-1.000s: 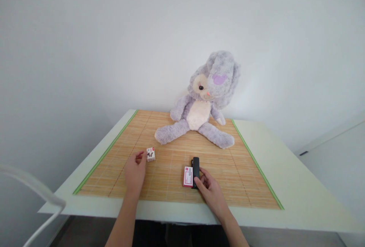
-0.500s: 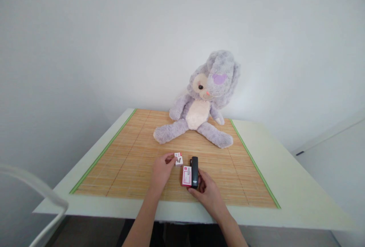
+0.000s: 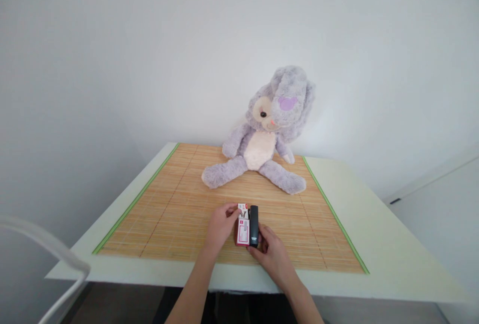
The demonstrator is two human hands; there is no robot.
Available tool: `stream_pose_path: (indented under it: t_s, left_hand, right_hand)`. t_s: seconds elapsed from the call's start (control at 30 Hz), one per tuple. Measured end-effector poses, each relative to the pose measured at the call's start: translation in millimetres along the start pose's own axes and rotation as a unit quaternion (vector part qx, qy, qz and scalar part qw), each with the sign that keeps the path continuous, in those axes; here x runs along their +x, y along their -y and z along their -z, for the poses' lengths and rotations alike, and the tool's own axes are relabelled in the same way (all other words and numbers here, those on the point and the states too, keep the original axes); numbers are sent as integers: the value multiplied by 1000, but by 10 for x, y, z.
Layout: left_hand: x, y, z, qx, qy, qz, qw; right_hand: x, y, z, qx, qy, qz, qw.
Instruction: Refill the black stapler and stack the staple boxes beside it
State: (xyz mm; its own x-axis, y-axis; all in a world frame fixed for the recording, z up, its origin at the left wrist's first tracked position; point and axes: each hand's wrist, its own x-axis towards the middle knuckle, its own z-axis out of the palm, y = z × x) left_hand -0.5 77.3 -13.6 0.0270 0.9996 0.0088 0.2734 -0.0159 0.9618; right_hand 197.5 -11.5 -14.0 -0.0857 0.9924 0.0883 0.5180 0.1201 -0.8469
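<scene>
My left hand (image 3: 223, 224) is closed, its thumb and fingers pinching a small white box (image 3: 243, 210) with a dark picture and a red mark. That box sits against the far end of a larger white box with a red border (image 3: 243, 232). Along the right side of both boxes lies a black stapler (image 3: 254, 226), lengthwise away from me. My right hand (image 3: 272, 250) curls around the stapler's near right part, with the thumb at its near end and the fingers at its side.
A grey plush rabbit (image 3: 258, 150) sits at the back of the bamboo mat (image 3: 168, 214), leaning near the wall, legs spread toward me. The mat has green edges and lies on a white table (image 3: 392, 264). A pale curved bar (image 3: 48, 239) shows at lower left.
My left hand has moved right and slightly nearer with the small box, bringing it against the larger box. The larger box and stapler have shifted slightly left; my right hand stays beside them.
</scene>
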Motion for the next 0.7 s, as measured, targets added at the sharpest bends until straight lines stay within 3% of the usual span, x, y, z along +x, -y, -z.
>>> stream_pose_path:
  t_s: [0.23, 0.43, 0.57, 0.7]
  left_hand:
    - [-76, -59, -7, -8, -14, -1, 1000]
    - [-463, -39, -118, -48, -151, 13, 987]
    - [-674, 10, -329, -141, -83, 27, 986]
    - [-748, -22, -410, -89, -54, 31, 994]
  right_hand:
    - [12, 10, 0, -20, 11, -4, 1000]
    - [1, 29, 19, -13, 10, 4, 1000]
    - [9, 78, 45, -15, 22, 10, 1000]
    - [24, 140, 80, -28, 38, 16, 999]
